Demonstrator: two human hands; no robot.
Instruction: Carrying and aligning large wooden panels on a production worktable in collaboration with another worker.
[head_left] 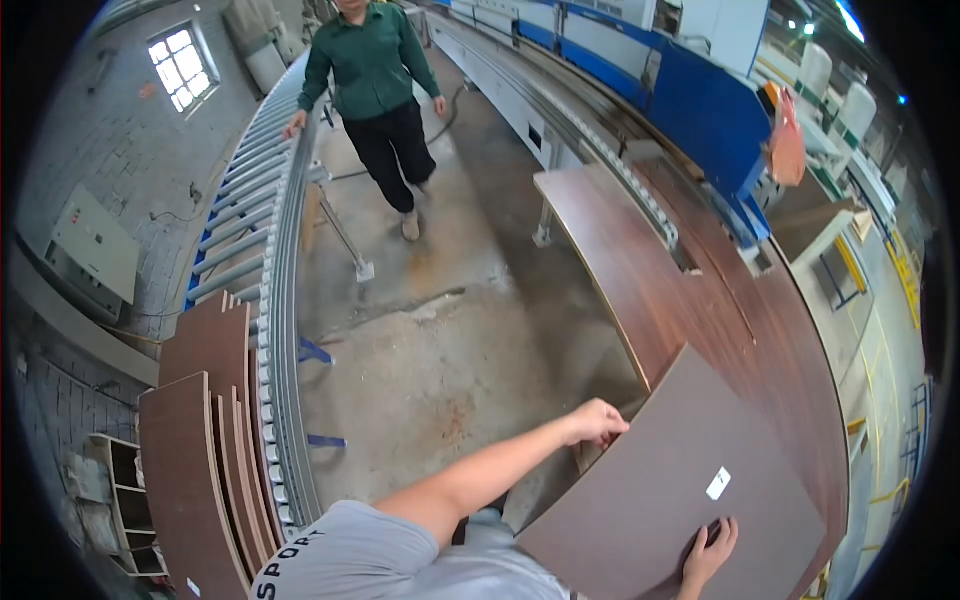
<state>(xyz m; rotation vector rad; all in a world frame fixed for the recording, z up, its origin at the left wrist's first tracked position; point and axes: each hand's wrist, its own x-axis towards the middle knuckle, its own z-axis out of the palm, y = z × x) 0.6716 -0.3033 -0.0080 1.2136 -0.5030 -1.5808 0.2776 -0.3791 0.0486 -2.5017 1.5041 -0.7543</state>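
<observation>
A flat brown panel [640, 490] with a small white label [718, 484] lies tilted in front of me, its far corner over a reddish-brown wood-grain surface [690, 290]. The fingers of my left hand [597, 422] are closed on the panel's left edge. On the panel's face, below the label, rests my right hand [712, 555] with its fingers curled. Something small and dark shows at those fingers, too hidden to name.
Brown panels [205, 450] stand stacked at the left, by a roller conveyor [235, 225]. A person in a green shirt [368, 60] walks in the aisle, one hand at the conveyor's rail. A blue machine [705, 110] stands at the far right. A grey cabinet [95, 245] is by the wall.
</observation>
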